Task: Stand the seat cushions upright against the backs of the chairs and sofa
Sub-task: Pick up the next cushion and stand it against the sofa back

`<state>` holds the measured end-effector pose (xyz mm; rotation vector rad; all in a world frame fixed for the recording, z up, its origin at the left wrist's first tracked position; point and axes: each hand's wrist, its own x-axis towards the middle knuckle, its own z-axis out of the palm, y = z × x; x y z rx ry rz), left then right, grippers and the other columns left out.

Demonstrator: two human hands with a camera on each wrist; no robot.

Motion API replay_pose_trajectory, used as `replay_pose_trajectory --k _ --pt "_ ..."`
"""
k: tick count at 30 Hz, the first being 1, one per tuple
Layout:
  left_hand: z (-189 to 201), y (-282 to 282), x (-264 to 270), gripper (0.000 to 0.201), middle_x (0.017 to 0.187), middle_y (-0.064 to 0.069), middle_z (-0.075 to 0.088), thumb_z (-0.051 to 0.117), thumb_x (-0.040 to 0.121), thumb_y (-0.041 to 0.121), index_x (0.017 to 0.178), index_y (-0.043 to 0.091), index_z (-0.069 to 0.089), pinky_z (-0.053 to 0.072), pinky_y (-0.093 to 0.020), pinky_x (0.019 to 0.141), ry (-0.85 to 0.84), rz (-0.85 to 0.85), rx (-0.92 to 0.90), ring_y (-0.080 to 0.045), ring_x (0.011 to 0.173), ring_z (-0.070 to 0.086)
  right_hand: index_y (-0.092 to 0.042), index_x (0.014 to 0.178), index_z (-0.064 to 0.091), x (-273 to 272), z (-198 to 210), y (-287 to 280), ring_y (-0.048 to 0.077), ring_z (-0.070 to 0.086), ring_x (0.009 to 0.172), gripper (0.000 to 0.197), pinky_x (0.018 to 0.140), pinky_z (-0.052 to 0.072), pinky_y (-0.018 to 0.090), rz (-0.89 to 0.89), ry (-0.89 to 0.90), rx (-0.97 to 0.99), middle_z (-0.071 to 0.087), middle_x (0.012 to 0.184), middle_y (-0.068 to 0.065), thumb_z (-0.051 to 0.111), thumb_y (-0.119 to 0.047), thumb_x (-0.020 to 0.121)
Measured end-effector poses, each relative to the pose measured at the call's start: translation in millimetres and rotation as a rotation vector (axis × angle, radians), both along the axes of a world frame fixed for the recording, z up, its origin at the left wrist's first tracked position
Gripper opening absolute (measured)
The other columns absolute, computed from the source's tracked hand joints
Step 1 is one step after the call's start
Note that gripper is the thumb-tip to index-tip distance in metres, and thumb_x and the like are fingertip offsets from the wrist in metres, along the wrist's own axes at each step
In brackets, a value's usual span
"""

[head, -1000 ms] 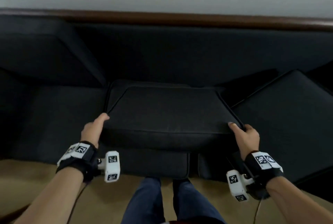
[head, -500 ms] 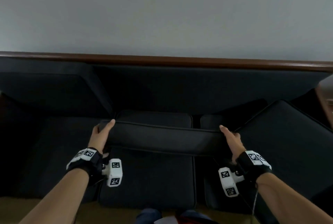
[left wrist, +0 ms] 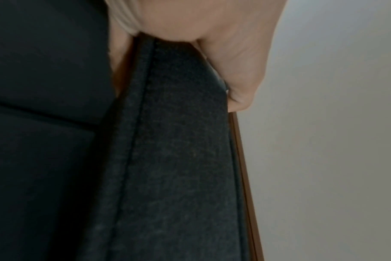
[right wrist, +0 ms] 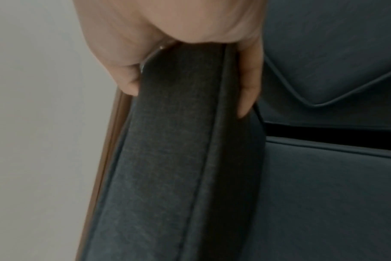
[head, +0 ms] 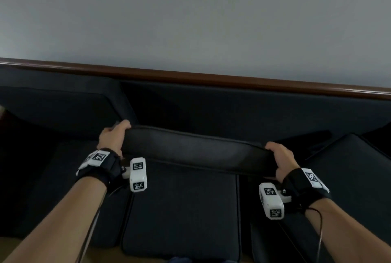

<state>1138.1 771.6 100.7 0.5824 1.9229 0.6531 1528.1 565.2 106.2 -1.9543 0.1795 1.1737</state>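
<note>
A dark grey seat cushion (head: 194,150) is tipped up on the sofa, its front edge facing me and its broad face (head: 186,205) hanging down below. My left hand (head: 113,138) grips its left end, thumb on one side and fingers on the other (left wrist: 212,35). My right hand (head: 280,157) grips the right end the same way (right wrist: 167,26). The cushion's edge (left wrist: 179,159) (right wrist: 174,159) runs along both wrist views. The sofa back (head: 232,110) rises behind it under a brown wooden rail (head: 211,76).
Another dark cushion (head: 53,104) leans against the sofa back at the left. A third one (head: 351,167) lies tilted at the right, also seen in the right wrist view (right wrist: 335,53). A grey wall (head: 190,19) stands behind. Tan floor (head: 12,248) shows at the lower left.
Both hands have swung the cushion from lying flat up onto its back edge and toward the sofa back. My view has tilted upward.
</note>
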Motion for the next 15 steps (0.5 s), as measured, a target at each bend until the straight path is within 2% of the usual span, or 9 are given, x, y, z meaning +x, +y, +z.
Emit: replay_pose_trajectory --k 2,3,6,8,10,12,13,14,15 --pt "0 20 0 0.078 0.11 -0.012 0.065 0.075 0.05 0.052 0.119 0.019 0.058 0.054 -0.058 0.087 -0.043 0.002 0.013 -0.033 0.091 0.064 -0.024 0.086 0.067 -4 -1 24 0.034 0.063 0.095 0.012 0.083 0.052 0.057 -0.011 0.0 0.07 0.066 0.103 0.011 0.069 -0.026 0.074" --pt "-2 28 2 0.08 0.114 -0.011 0.06 0.075 0.057 0.051 0.128 0.021 0.052 0.054 -0.058 0.088 -0.075 -0.014 -0.006 -0.032 0.095 0.061 -0.027 0.09 0.065 -6 -1 34 0.03 0.062 0.095 0.014 0.083 0.053 0.055 -0.012 0.001 0.099 0.064 0.106 0.008 0.071 -0.03 0.077" --pt "-9 44 12 0.087 0.14 -0.006 0.046 0.073 0.07 0.048 0.147 0.03 0.035 0.049 -0.05 0.094 -0.124 -0.137 -0.009 -0.032 0.122 0.049 -0.02 0.121 0.055 -7 -10 59 0.025 0.057 0.101 0.042 0.086 0.054 0.049 0.002 0.033 0.171 0.059 0.114 0.005 0.072 -0.032 0.084" --pt "-18 55 17 0.104 0.152 -0.004 0.039 0.075 0.061 0.047 0.152 0.036 0.024 0.043 -0.042 0.098 -0.122 -0.193 0.049 -0.03 0.131 0.046 -0.015 0.127 0.052 -8 -16 75 0.022 0.059 0.102 0.044 0.093 0.052 0.043 0.0 0.019 0.231 0.059 0.121 0.007 0.07 -0.022 0.087" --pt "-20 66 27 0.11 0.154 -0.004 0.04 0.078 0.053 0.043 0.151 0.034 0.029 0.04 -0.032 0.099 -0.172 -0.186 0.104 -0.024 0.133 0.047 -0.011 0.114 0.055 -8 -24 94 0.015 0.059 0.088 0.024 0.094 0.051 0.033 -0.049 0.017 0.289 0.058 0.117 0.01 0.062 -0.006 0.091" --pt "-15 74 43 0.089 0.151 -0.007 0.045 0.079 0.064 0.032 0.145 0.028 0.042 0.043 -0.026 0.1 -0.277 -0.181 0.161 -0.022 0.133 0.05 -0.007 0.098 0.057 -9 -28 112 0.015 0.056 0.083 0.011 0.092 0.051 0.026 -0.108 0.078 0.325 0.055 0.115 0.014 0.054 0.003 0.093" --pt "-8 75 53 0.079 0.15 -0.009 0.046 0.078 0.07 0.028 0.142 0.028 0.045 0.045 -0.024 0.098 -0.297 -0.2 0.18 -0.024 0.133 0.05 -0.004 0.098 0.058 -11 -28 118 0.018 0.057 0.087 0.009 0.097 0.05 0.027 -0.13 0.124 0.319 0.055 0.118 0.015 0.055 0.002 0.093" --pt "-7 76 60 0.075 0.15 -0.01 0.045 0.077 0.073 0.027 0.142 0.028 0.046 0.045 -0.024 0.096 -0.3 -0.23 0.198 -0.025 0.133 0.05 -0.001 0.107 0.059 -13 -27 121 0.023 0.059 0.096 0.016 0.103 0.047 0.032 -0.146 0.154 0.312 0.054 0.124 0.017 0.056 0.001 0.092" --pt "-5 72 64 0.075 0.15 -0.009 0.043 0.076 0.076 0.027 0.143 0.028 0.044 0.045 -0.025 0.097 -0.284 -0.276 0.196 -0.024 0.133 0.049 0.002 0.121 0.056 -13 -28 121 0.028 0.058 0.108 0.03 0.107 0.044 0.036 -0.146 0.159 0.298 0.052 0.132 0.017 0.057 0.0 0.091"
